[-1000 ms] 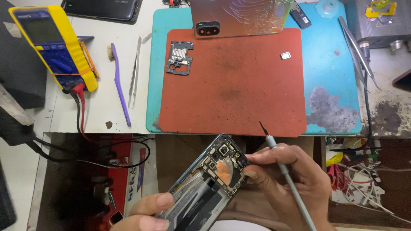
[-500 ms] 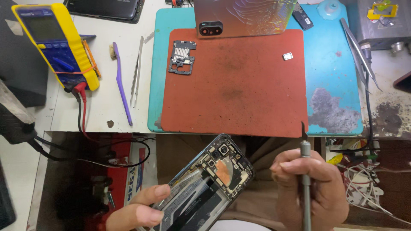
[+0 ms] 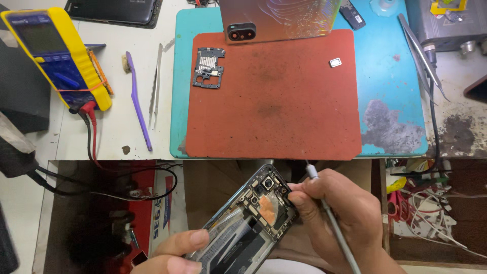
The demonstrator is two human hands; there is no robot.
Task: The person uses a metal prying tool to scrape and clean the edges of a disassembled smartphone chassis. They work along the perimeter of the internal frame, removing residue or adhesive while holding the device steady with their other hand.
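We hold an opened phone (image 3: 251, 218), its back cover off and its inner boards showing, below the near edge of the desk (image 3: 114, 127), tilted with the camera end up and away from us. Our left hand (image 3: 170, 253) wraps the lower end of the phone, thumb lying across its glass-like inner face. Our right hand (image 3: 340, 213) is closed around a slim grey screwdriver (image 3: 329, 218), whose tip points up toward the desk's near edge, while the fingertips of that hand press against the upper right side of the phone beside an orange patch (image 3: 267, 208) on its board.

On the desk lies a red work mat (image 3: 274, 96) on top of a blue mat (image 3: 393, 86). At the far edge of the red mat rests the shiny back cover (image 3: 279, 18) with its camera window, and a small circuit board (image 3: 208, 67) sits near the mat's far left corner. A small metal tray piece (image 3: 335, 63) lies toward the right. Left of the mats we see tweezers (image 3: 155, 83), a purple spudger (image 3: 138, 99) and a yellow multimeter (image 3: 56, 56) with red and black leads.
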